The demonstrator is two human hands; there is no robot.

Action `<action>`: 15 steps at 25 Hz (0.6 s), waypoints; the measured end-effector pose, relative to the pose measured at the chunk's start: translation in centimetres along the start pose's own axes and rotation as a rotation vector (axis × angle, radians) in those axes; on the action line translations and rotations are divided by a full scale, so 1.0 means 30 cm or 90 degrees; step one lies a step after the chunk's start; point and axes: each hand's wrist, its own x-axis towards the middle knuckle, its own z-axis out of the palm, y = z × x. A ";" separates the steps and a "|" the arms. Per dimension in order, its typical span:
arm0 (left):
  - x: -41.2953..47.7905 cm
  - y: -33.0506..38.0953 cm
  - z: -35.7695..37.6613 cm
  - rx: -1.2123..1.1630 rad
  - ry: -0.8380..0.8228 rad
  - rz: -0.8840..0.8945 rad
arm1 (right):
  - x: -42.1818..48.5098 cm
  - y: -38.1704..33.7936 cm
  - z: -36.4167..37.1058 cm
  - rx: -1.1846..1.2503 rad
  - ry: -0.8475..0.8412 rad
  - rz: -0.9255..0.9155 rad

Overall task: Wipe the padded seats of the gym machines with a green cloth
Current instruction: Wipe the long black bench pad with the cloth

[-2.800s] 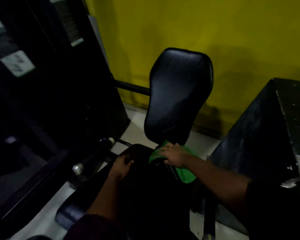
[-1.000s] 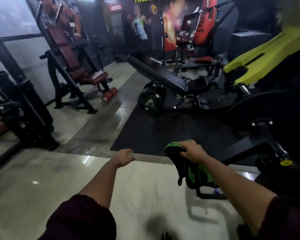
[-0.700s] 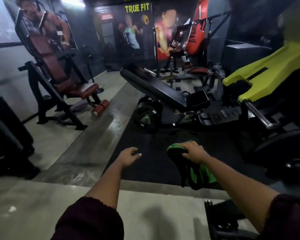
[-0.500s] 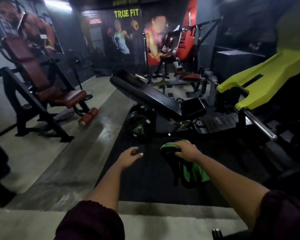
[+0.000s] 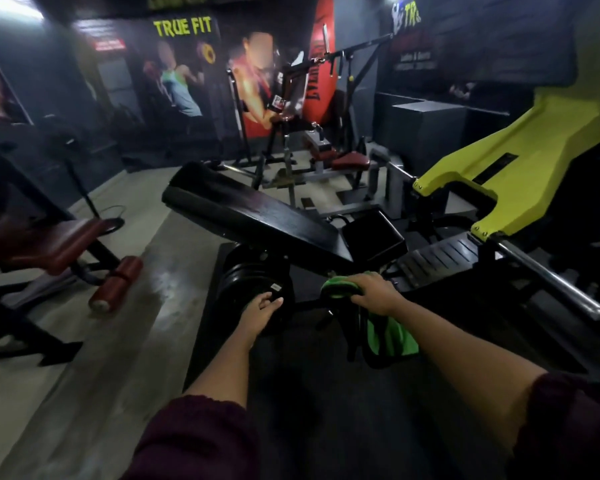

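here the right hand (image 5: 373,293) is clenched on the crumpled green cloth (image 5: 388,336), the left hand (image 5: 262,310) loosely open, so spread it flat before sweeping the long black padded bench (image 5: 257,221) just beyond.

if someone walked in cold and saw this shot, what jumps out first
The bright yellow-green machine arm on the right stands out against the dim gym, as does the green cloth hanging from the right hand at centre. Just ahead lies a long black padded bench, tilted, and yellow TRUE FIT lettering glows on the far wall. The left hand reaches forward, holding nothing.
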 end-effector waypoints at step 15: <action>1.130 0.163 -0.191 -0.163 0.210 -0.070 | 1.424 0.132 -0.066 0.035 -0.060 -0.136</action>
